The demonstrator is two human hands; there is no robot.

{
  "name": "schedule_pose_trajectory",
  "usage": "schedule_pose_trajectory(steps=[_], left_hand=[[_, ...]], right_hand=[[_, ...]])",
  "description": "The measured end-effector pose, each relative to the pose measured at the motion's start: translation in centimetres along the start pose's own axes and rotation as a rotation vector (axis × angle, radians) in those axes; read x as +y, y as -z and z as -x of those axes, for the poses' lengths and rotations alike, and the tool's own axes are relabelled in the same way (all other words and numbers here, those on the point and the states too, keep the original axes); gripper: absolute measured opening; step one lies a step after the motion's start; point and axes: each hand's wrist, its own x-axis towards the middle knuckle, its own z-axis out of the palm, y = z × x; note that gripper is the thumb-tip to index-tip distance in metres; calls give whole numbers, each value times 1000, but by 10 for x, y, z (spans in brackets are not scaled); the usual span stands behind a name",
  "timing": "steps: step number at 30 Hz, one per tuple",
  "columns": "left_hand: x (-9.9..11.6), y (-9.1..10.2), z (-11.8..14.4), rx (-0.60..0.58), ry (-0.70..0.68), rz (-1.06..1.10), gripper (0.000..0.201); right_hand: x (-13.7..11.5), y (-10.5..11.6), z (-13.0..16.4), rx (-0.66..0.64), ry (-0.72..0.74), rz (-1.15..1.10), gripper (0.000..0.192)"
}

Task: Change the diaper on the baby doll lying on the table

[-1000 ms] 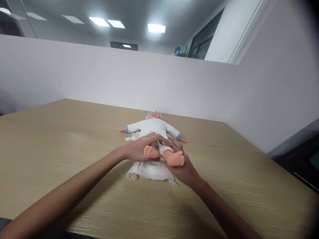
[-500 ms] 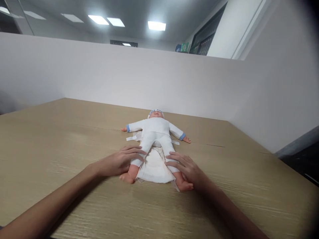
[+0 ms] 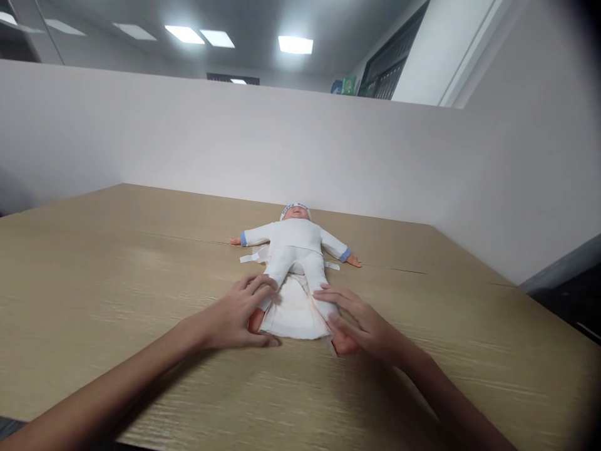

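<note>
A baby doll (image 3: 295,235) in a white outfit with blue cuffs and a white headband lies on its back, arms spread and legs apart. Beneath it, an unfolded white diaper (image 3: 295,316) shows between the legs, with its tabs out at the waist. My left hand (image 3: 237,310) rests over the lower leg on the left, fingers curved and thumb apart near the diaper's edge; it hides that foot. On the other lower leg lies my right hand (image 3: 364,319), fingers extended and thumb apart, partly covering the foot. Neither hand visibly grips the doll.
The wooden table (image 3: 154,275) has a thin seam across it, passing behind the doll's arms. A pale partition wall (image 3: 235,138) rises along the back, with another wall at the right. A dark object (image 3: 568,300) stands beyond the right edge.
My left hand has moved right and nearer, over the doll's foot, with its thumb now out. My right thumb has come onto the leg. The doll's left-side foot is now covered.
</note>
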Motion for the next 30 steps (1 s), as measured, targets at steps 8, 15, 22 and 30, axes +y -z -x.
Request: schedule_pose_trajectory(steps=[8,15,22,30], left_hand=[[1,-9,-6,64,55,-75,21],[-15,36,-53,116,131,154,24],[-65,49,-136,284,268,495,38],[-107,18,-168,255,318,881,55]], right_hand=[[-19,-31,4,111,35,322,45],[-2,-4,-39,306,-91,107,25],[49,13,-119,451,-319,-238,39],[85,-1,-159,404,-497,-499,47]])
